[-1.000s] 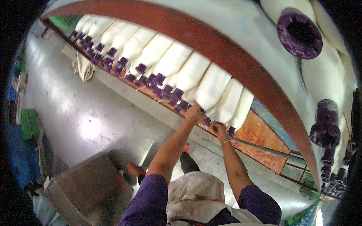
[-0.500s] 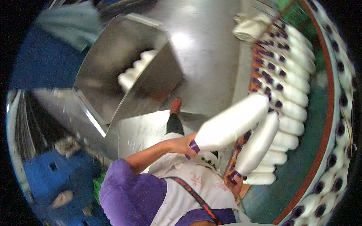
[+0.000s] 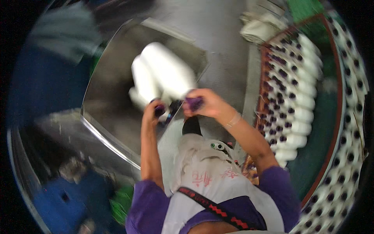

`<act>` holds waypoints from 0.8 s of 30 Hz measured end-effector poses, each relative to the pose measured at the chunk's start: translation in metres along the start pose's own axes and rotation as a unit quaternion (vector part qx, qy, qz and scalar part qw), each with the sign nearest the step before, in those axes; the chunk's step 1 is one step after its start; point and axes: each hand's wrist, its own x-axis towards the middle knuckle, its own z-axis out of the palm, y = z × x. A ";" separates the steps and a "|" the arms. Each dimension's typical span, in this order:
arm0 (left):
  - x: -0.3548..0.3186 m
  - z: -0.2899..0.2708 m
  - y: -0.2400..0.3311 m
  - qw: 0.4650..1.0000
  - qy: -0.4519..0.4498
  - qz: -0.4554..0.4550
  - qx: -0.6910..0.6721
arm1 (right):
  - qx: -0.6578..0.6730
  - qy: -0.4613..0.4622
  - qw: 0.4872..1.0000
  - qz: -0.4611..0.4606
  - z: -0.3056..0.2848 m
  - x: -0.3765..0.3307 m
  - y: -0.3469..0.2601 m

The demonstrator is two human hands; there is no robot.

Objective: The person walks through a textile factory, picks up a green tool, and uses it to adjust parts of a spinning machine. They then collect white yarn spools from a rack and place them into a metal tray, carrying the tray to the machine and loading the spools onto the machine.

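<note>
My left hand (image 3: 152, 112) is closed round the purple tube end of a white yarn bobbin (image 3: 144, 80). With my right hand (image 3: 203, 103) I grip the purple end of a second, larger-looking white bobbin (image 3: 168, 71). Both bobbins lie side by side, tilted away from me, over the open metal bin (image 3: 107, 84); they are smeared by motion. Part of another white shape (image 3: 134, 97) shows below the left bobbin inside the bin, mostly hidden.
At right, a long stack of white bobbins (image 3: 304, 103) with purple ends fills a rust-edged rack. More bobbins (image 3: 343, 177) line the far right. A pale cloth bundle (image 3: 259, 29) lies beyond. Blue containers (image 3: 70, 199) stand at lower left, a green bag (image 3: 122, 202) beside them.
Both hands have swung left with their bobbins, from beside the rack at right to over the metal bin. The view has shifted slightly too.
</note>
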 end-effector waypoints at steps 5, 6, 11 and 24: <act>0.106 -0.053 -0.027 0.986 -0.035 -0.134 -0.091 | -0.323 0.081 0.942 -0.033 -0.018 0.139 -0.037; 0.124 -0.056 -0.040 0.987 -0.049 -0.141 -0.055 | -0.320 0.148 0.934 -0.064 -0.024 0.150 -0.048; 0.191 -0.039 -0.050 0.927 0.119 -0.040 0.353 | -0.725 0.310 0.606 -0.102 -0.012 0.160 -0.083; 0.038 0.406 -0.120 0.719 -0.305 0.440 0.444 | 0.014 0.776 0.580 -0.245 -0.424 -0.311 0.098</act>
